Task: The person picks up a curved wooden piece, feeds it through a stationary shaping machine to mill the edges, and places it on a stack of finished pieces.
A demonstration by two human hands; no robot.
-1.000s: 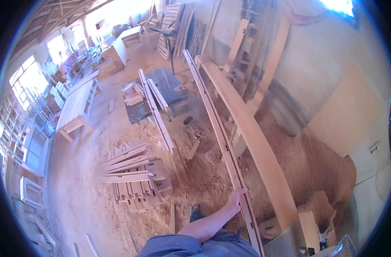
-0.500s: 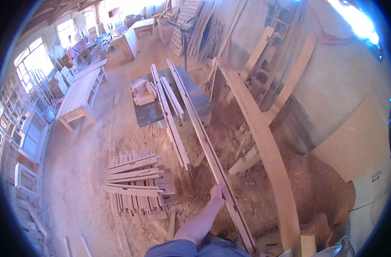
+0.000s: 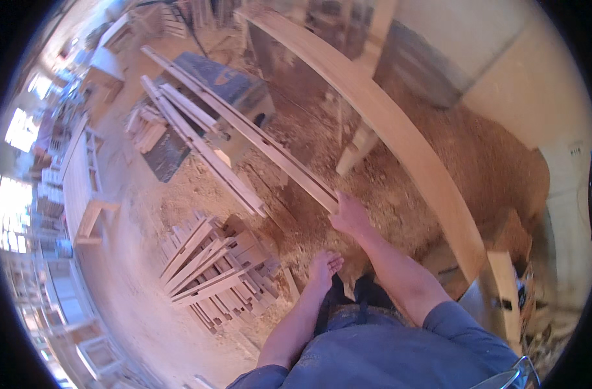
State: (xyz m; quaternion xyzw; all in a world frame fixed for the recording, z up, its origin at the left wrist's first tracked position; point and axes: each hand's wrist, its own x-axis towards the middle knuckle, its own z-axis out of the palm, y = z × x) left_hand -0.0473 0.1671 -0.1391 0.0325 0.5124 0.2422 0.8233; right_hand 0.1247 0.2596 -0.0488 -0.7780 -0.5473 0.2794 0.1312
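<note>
My right hand (image 3: 351, 214) is closed around the near end of a long grooved wooden bar (image 3: 263, 141). The bar stretches away from me across a dark flat table (image 3: 234, 81). Below and to the left, my left hand (image 3: 325, 267) is off the bar, in front of my body, its fingers loosely apart with nothing visible in them. A second long slotted bar (image 3: 202, 150) lies on the table to the left, its near end jutting out over the floor. Beside it are a shorter strip (image 3: 189, 109) and a small stack of short wood pieces (image 3: 148, 129).
A pile of cut strips (image 3: 208, 272) lies on the floor at left. On the right, a long curved plank (image 3: 399, 123) slants above sawdust (image 3: 503, 149). A long wooden bench (image 3: 75, 175) stands further left, and a wooden offcut (image 3: 357, 150) sits below the plank.
My left hand has let go of the bar and drawn back toward my body. My right hand, still at the bar's near end, has come forward into fuller view. The view has turned.
</note>
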